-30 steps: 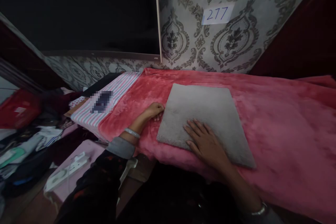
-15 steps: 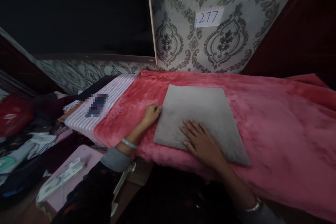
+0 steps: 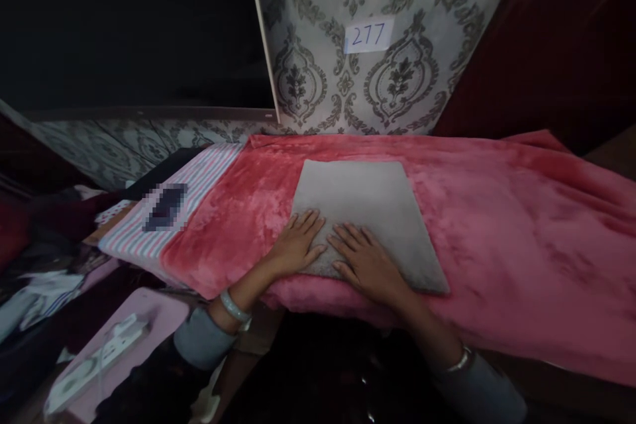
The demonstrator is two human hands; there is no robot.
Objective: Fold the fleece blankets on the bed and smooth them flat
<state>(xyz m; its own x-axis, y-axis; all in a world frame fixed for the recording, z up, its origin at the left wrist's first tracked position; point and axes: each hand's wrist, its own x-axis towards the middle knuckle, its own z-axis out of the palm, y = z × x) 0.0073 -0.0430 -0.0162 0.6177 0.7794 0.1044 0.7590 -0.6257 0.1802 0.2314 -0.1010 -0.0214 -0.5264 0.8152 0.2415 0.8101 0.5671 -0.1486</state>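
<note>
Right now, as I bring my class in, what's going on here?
A person has both hands laid flat on a grey plush square, which is spread out on a pink-red blanket. The left hand is on its near left part, and the right hand is beside it, near the front edge. Neither hand is gripping anything. To the left lies a striped cloth, and a paper marked 277 is on the patterned wall behind.
</note>
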